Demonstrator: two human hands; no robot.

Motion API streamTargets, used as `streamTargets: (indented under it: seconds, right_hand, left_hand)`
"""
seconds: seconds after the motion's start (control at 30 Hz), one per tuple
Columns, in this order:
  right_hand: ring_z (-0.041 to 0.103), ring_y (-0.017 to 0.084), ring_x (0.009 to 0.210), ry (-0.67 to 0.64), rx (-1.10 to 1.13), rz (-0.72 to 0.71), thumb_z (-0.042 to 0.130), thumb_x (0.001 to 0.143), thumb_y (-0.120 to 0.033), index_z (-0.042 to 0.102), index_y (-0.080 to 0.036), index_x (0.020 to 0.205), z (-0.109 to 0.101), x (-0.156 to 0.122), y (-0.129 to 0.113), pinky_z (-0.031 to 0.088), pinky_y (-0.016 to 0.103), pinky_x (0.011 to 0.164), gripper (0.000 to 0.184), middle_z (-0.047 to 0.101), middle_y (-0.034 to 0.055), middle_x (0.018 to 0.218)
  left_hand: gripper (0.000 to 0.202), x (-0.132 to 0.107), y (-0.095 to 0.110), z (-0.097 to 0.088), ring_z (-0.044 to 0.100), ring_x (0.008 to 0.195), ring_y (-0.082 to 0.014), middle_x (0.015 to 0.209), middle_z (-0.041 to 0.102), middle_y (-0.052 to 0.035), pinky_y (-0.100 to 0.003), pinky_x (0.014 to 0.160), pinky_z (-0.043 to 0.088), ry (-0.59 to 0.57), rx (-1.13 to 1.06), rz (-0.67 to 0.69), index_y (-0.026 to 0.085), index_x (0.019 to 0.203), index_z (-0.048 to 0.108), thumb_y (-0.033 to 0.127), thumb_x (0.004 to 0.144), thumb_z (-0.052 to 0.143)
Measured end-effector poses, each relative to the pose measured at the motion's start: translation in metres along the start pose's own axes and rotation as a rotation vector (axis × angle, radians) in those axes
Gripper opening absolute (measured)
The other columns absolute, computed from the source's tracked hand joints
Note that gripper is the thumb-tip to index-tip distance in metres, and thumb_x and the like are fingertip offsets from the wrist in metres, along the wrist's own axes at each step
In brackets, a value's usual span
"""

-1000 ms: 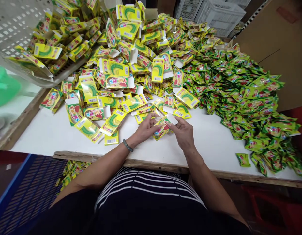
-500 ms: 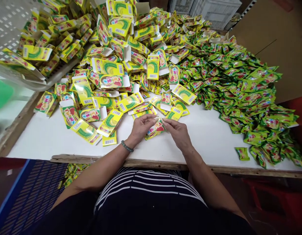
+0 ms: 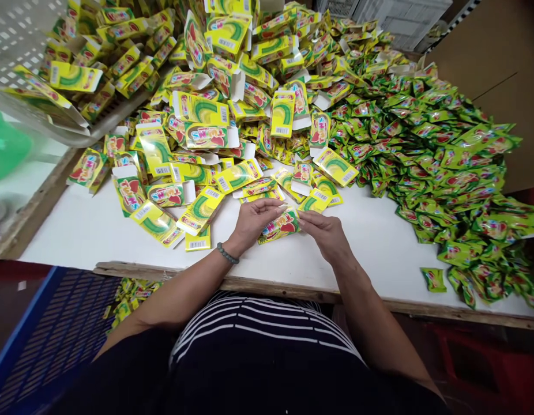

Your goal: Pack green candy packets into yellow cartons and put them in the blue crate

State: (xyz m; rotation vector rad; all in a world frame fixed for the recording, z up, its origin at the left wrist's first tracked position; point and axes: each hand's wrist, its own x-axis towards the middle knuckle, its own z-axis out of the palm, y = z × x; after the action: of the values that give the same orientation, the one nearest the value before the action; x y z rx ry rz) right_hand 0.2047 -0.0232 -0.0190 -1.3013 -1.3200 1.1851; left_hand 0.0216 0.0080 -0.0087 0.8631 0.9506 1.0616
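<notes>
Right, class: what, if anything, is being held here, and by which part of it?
A small printed box: the left hand and right hand pinch its far end, one toward each side.

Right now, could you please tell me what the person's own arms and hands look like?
The left hand and right hand are both ungloved. A bracelet of round, dark grey-green beads circles the left wrist; nothing is worn on the right one. Both forearms are uncovered, with dark, plain sleeves above them.
</notes>
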Motion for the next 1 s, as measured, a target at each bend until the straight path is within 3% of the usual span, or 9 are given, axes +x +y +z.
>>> streamTargets:
  seconds: [0.07, 0.23, 0.5, 0.6, 0.67, 0.77, 0.83, 0.9, 1.0]
  right_hand:
    - [0.068, 0.023, 0.102, 0.038, -0.068, -0.04, 0.068, 0.081, -0.041, 0.076, -0.028, 0.105, 0.008, -0.008, -0.004, 0.053, 0.043, 0.094, 0.028, 0.076, 0.002, 0.103]
    - [0.069, 0.025, 0.097, 0.338, -0.363, -0.19, 0.06, 0.086, -0.039, 0.074, -0.023, 0.111, 0.042, -0.022, -0.006, 0.054, 0.044, 0.09, 0.033, 0.075, 0.0101, 0.107]
    - [0.067, 0.024, 0.101, 0.321, -0.359, -0.245, 0.063, 0.085, -0.038, 0.074, -0.026, 0.102, 0.043, -0.019, -0.004, 0.052, 0.045, 0.095, 0.024, 0.075, 0.0074, 0.105]
    - [0.067, 0.023, 0.091, 0.3, -0.409, -0.218, 0.058, 0.088, -0.04, 0.073, -0.023, 0.093, 0.033, -0.021, 0.0, 0.054, 0.043, 0.088, 0.023, 0.074, 0.0086, 0.093]
    - [0.065, 0.025, 0.091, 0.421, -0.515, -0.153, 0.058, 0.086, -0.046, 0.068, -0.02, 0.098, 0.024, -0.017, 0.005, 0.052, 0.045, 0.087, 0.03, 0.07, 0.011, 0.094]
    - [0.059, 0.031, 0.104, 0.597, -0.671, -0.016, 0.069, 0.073, -0.056, 0.055, -0.015, 0.122, 0.008, -0.002, 0.015, 0.048, 0.051, 0.091, 0.064, 0.063, 0.0174, 0.113]
    - [0.059, 0.032, 0.106, 0.568, -0.631, 0.085, 0.075, 0.064, -0.055, 0.045, -0.015, 0.131, 0.0, 0.01, 0.024, 0.049, 0.051, 0.089, 0.084, 0.06, 0.0186, 0.119]
    - [0.064, 0.03, 0.094, 0.49, -0.465, 0.165, 0.077, 0.061, -0.05, 0.038, -0.016, 0.136, -0.004, 0.019, 0.03, 0.053, 0.046, 0.08, 0.09, 0.065, 0.0139, 0.108]
    - [0.065, 0.025, 0.079, 0.457, -0.313, 0.092, 0.071, 0.068, -0.041, 0.039, -0.018, 0.132, -0.002, 0.02, 0.029, 0.054, 0.042, 0.074, 0.075, 0.068, 0.0046, 0.089]
  left_hand:
    - [0.041, 0.0, -0.001, 0.001, 0.068, 0.078, -0.0162, 0.084, 0.075, -0.0056, -0.033, 0.08, 0.056, 0.02, -0.009, -0.004, 0.014, 0.084, 0.075, 0.042, 0.056, 0.087]
    - [0.038, 0.0, -0.001, 0.002, 0.067, 0.076, -0.014, 0.081, 0.075, -0.0038, -0.03, 0.08, 0.054, 0.066, -0.017, 0.028, 0.015, 0.083, 0.076, 0.04, 0.056, 0.087]
    - [0.038, 0.002, 0.001, -0.003, 0.06, 0.063, -0.009, 0.069, 0.069, -0.0005, -0.023, 0.065, 0.049, -0.026, 0.047, 0.007, 0.014, 0.083, 0.072, 0.04, 0.059, 0.085]
    - [0.036, 0.001, 0.001, -0.008, 0.051, 0.051, -0.0066, 0.059, 0.063, 0.0016, -0.02, 0.052, 0.039, -0.186, 0.215, -0.119, 0.012, 0.082, 0.07, 0.041, 0.063, 0.082]
    - [0.036, 0.0, 0.0, -0.01, 0.044, 0.047, -0.0061, 0.056, 0.06, 0.0021, -0.02, 0.047, 0.032, -0.393, 0.368, -0.197, 0.012, 0.084, 0.071, 0.042, 0.067, 0.079]
    - [0.034, 0.001, -0.003, -0.01, 0.048, 0.053, -0.008, 0.063, 0.064, 0.0, -0.02, 0.05, 0.034, -0.534, 0.524, -0.169, 0.014, 0.089, 0.072, 0.041, 0.07, 0.076]
    - [0.031, 0.004, -0.005, -0.009, 0.053, 0.059, -0.0095, 0.067, 0.066, -0.001, -0.02, 0.055, 0.038, -0.45, 0.548, -0.116, 0.014, 0.086, 0.071, 0.041, 0.07, 0.076]
    - [0.033, 0.008, -0.005, -0.01, 0.056, 0.062, -0.0103, 0.067, 0.066, -0.002, -0.021, 0.059, 0.042, -0.312, 0.482, -0.137, 0.013, 0.08, 0.069, 0.045, 0.071, 0.076]
    - [0.047, 0.013, 0.0, -0.013, 0.063, 0.062, -0.0136, 0.068, 0.069, -0.006, -0.024, 0.063, 0.049, -0.134, 0.245, -0.336, 0.013, 0.079, 0.067, 0.059, 0.073, 0.07]
